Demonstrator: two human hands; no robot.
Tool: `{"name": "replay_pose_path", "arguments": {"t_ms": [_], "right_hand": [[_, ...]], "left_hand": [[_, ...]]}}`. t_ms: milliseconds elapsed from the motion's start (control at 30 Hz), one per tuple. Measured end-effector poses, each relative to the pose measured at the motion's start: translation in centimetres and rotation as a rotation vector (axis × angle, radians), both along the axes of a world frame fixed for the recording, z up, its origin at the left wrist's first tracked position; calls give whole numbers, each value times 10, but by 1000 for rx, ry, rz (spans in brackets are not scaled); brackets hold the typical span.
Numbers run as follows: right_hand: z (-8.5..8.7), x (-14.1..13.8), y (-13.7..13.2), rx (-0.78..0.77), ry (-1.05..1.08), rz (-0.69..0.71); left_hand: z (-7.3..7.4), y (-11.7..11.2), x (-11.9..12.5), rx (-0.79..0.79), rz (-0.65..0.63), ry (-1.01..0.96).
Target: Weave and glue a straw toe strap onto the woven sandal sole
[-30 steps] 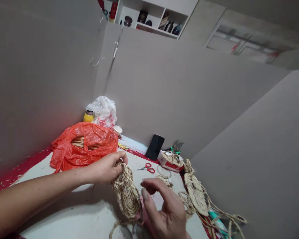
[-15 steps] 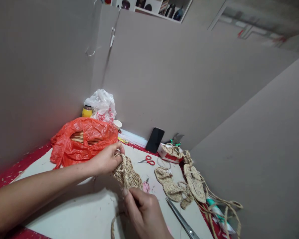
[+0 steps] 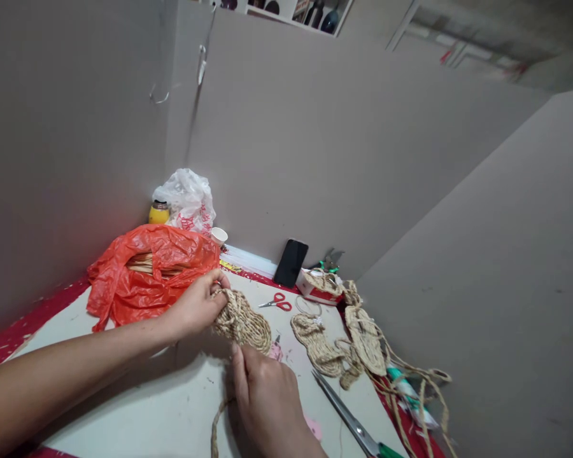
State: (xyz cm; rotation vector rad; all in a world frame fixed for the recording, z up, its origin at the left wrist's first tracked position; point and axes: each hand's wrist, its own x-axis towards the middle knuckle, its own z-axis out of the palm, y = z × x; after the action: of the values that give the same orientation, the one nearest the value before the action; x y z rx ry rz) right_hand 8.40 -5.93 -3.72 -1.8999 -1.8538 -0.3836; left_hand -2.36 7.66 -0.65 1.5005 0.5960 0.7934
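My left hand (image 3: 198, 306) grips the far end of a woven straw sandal sole (image 3: 243, 322) above the white table top (image 3: 138, 401). Fingers of my right hand (image 3: 267, 397) are curled and pressed on the sole's near end, which they cover. A loose braided straw cord (image 3: 216, 426) trails down from under the right hand toward the table's near edge.
An orange plastic bag (image 3: 138, 280) holding straw lies at back left, with a white bag (image 3: 186, 200) and a yellow jar (image 3: 158, 213) behind. Red scissors (image 3: 277, 302), a black phone (image 3: 291, 263), other straw sandals (image 3: 344, 337) and long shears (image 3: 351, 423) lie to the right. Grey walls enclose the table.
My right hand came down from hovering open and closed on the near end of the sole. The view tilted downward a little; the left hand kept its hold.
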Motion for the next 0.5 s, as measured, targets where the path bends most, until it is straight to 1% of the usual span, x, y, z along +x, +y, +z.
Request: {"name": "replay_pose_path", "arguments": {"t_ms": [200, 333, 500], "right_hand": [[-5, 1, 4, 12, -16, 0], [-7, 3, 4, 36, -12, 25], [-10, 11, 3, 18, 35, 35]], "left_hand": [[-1, -6, 1, -20, -19, -48], [5, -11, 1, -57, -15, -80], [12, -9, -3, -18, 35, -93]]}}
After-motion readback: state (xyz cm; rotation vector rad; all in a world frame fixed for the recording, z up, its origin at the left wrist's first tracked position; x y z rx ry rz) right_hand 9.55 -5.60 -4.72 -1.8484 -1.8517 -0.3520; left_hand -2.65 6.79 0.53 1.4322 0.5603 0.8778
